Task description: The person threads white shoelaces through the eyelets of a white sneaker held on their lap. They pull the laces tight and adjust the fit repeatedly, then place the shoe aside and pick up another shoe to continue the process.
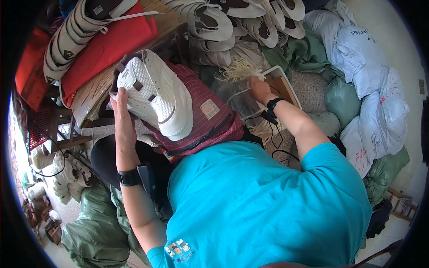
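Supporting the shoe (pixel 163 96) by its rear end, your left hand (pixel 124 111) is partly closed, thumb against the side, other fingers hidden. The shoe rests over the apron (pixel 223 118) on your lap, toe toward you, beside the table (pixel 91 99). Your right hand (pixel 260 90) is curled beside the laces (pixel 239 70) and the box (pixel 293 99); whether its fingers grip a strand cannot be told. Red cloth (pixel 114 49) lies on the table.

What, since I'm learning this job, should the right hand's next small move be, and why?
Probably draw one strand from the cream lace bundle with the right hand: that hand is at the bundle's edge, while the left hand holds a white shoe with no lace showing.
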`<state>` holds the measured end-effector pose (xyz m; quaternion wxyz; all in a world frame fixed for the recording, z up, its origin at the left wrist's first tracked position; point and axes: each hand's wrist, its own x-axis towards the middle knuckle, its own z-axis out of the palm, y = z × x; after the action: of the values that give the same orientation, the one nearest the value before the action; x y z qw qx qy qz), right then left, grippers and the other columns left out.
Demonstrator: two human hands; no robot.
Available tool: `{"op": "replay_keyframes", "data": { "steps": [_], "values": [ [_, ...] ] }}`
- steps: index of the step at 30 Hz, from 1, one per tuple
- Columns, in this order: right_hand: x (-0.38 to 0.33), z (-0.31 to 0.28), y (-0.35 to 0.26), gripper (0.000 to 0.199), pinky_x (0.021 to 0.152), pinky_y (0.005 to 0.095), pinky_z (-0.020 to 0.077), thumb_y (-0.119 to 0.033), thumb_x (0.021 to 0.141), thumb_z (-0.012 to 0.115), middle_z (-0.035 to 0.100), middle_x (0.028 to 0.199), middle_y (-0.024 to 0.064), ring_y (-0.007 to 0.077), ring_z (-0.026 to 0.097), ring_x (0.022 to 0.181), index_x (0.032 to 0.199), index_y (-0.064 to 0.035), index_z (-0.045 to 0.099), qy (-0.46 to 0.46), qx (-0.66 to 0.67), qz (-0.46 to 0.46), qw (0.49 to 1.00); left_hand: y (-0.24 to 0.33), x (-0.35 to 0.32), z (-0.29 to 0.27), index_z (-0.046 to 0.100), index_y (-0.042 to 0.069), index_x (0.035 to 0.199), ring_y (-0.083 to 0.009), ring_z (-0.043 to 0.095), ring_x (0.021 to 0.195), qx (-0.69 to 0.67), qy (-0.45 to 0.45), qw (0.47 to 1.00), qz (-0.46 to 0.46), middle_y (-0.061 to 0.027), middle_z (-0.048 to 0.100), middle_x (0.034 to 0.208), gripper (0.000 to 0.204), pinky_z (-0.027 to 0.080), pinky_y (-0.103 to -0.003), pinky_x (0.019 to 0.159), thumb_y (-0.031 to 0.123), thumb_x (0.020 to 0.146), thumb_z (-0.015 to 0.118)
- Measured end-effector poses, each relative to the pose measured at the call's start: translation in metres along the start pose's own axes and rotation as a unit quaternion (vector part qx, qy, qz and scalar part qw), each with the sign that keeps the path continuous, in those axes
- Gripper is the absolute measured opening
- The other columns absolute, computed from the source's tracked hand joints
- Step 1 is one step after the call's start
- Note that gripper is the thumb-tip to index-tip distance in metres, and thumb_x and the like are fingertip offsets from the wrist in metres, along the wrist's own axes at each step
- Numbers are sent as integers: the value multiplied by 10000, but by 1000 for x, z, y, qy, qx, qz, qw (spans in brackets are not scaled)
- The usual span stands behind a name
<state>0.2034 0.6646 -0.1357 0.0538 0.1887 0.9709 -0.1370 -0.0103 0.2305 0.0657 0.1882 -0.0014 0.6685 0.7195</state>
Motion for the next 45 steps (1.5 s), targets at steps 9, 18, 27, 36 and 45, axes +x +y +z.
{"op": "replay_keyframes", "data": {
  "steps": [9, 18, 27, 36, 45],
  "values": [
    [-9, -22, -14, 261, 783, 490, 530, -272, 968, 527, 689, 994, 241, 405, 674, 938, 1066, -46, 613, -87, -70, 79, 991, 10, 0, -4, 404, 54, 1457, -241, 530, 1243, 58, -4, 998, -10, -112, 537, 1365, 707, 401, -421, 1062, 560, 981, 537],
    [1, -194, -185, 214, 762, 399, 555, 40, 880, 547, 648, 917, 167, 358, 653, 850, 1076, -18, 613, 147, 439, -143, 875, 60, -32, 32, 550, 54, 1323, -305, 473, 1238, 457, 160, 763, 428, -150, 510, 1318, 680, 437, -413, 1003, 138, 719, 851],
    [-40, -278, -294, 150, 602, 282, 467, -18, 961, 554, 601, 786, 44, 109, 577, 656, 1097, -26, 616, -3, 383, -436, 814, 78, -79, 36, 560, 24, 1304, -74, 564, 849, -92, -337, 937, -12, -6, 630, 1002, 394, 474, -229, 765, 174, 961, 685],
    [21, -265, -234, 182, 655, 358, 505, -51, 933, 597, 685, 840, 107, 284, 649, 742, 1112, -39, 633, 332, 33, -284, 899, 45, -84, -31, 730, 69, 974, -141, 474, 849, 273, -180, 929, 171, 14, 594, 846, 170, 403, -282, 786, 189, 998, 613],
    [22, -253, -259, 299, 874, 428, 505, 23, 827, 566, 622, 1110, 162, 331, 599, 1046, 1115, -21, 629, 242, -2, -375, 895, 55, -97, 10, 689, -17, 1063, -96, 544, 670, 161, -189, 961, 118, -95, 637, 779, 176, 462, -269, 608, 126, 986, 619]
  ]
}}
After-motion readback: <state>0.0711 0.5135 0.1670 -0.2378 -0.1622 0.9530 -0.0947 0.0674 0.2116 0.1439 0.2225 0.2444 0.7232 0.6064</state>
